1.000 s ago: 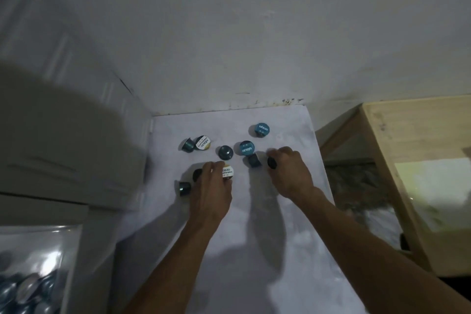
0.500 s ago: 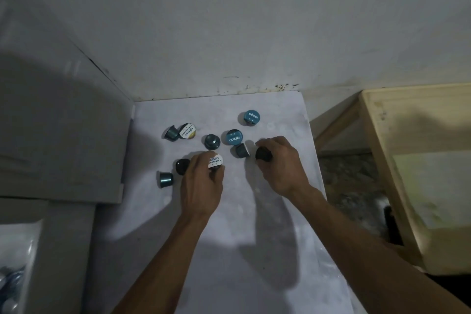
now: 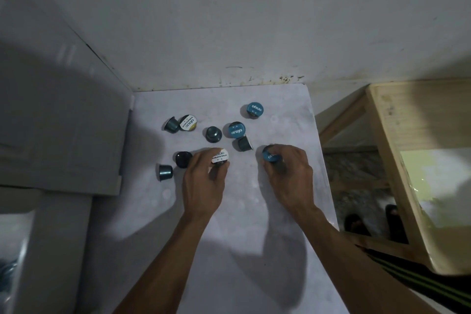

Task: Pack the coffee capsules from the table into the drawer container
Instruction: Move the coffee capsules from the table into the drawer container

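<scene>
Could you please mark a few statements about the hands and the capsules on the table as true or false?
1. The left hand holds a white-lidded capsule. True.
2. The right hand is empty. False: its grip is on a blue-lidded capsule.
3. Seven capsules lie loose on the table. True.
4. The blue-lidded capsule nearest the wall is stacked on another. False: it sits alone.
5. A capsule lies left of the left hand. True.
</scene>
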